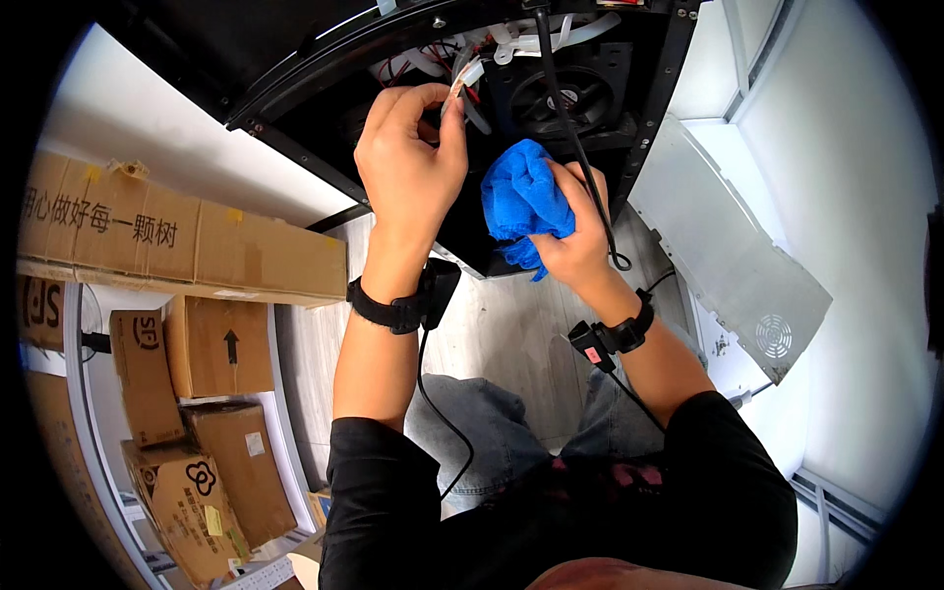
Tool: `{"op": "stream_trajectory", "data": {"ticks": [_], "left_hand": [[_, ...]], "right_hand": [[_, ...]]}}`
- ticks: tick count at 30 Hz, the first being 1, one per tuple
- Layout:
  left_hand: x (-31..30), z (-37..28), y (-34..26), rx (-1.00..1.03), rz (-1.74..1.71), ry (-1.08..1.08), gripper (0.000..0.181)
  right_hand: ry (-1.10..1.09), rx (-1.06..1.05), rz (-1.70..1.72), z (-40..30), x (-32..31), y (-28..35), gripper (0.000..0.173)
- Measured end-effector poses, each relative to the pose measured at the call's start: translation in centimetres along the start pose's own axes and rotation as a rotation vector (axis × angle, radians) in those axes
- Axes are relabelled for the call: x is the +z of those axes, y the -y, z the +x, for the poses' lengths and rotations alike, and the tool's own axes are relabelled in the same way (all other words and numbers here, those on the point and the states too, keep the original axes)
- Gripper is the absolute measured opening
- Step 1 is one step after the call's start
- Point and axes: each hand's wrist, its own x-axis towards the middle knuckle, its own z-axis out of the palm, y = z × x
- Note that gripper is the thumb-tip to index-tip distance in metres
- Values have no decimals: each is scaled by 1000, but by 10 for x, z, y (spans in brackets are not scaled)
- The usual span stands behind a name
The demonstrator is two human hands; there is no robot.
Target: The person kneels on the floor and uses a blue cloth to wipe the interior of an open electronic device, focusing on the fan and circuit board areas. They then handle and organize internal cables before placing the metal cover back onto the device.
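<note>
In front of me stands a black metal cabinet (295,88), open at the side facing me. My left hand (413,147) pinches a wire bundle (456,87) between thumb and forefinger, just below a white plug connector (473,71). A bunched blue cloth (525,193) is gripped in my right hand (586,228), below the cooling fan (566,99) inside the cabinet. A black rod with a looped end (564,118) hangs down past the fan and crosses in front of my right fingers. More wires and clear tubing (590,31) run along the cabinet's upper edge.
To the right, a grey metal panel (737,243) with a round vent leans over a white surface holding small screws (721,344). A long cardboard box (184,228) juts in from the left, above a rack of cartons (221,346). Cables trail from both wrist straps (387,310).
</note>
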Motion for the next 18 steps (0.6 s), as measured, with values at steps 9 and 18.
{"op": "stream_trajectory", "data": {"ticks": [9,18], "left_hand": [[-10,-7,11,-407,-502,183,9],[-10,-26,12,-375,-666,227,11]], "right_hand": [[35,21,96,-1,4,-3,67],[96,21,86,-4,6,4,68]]}}
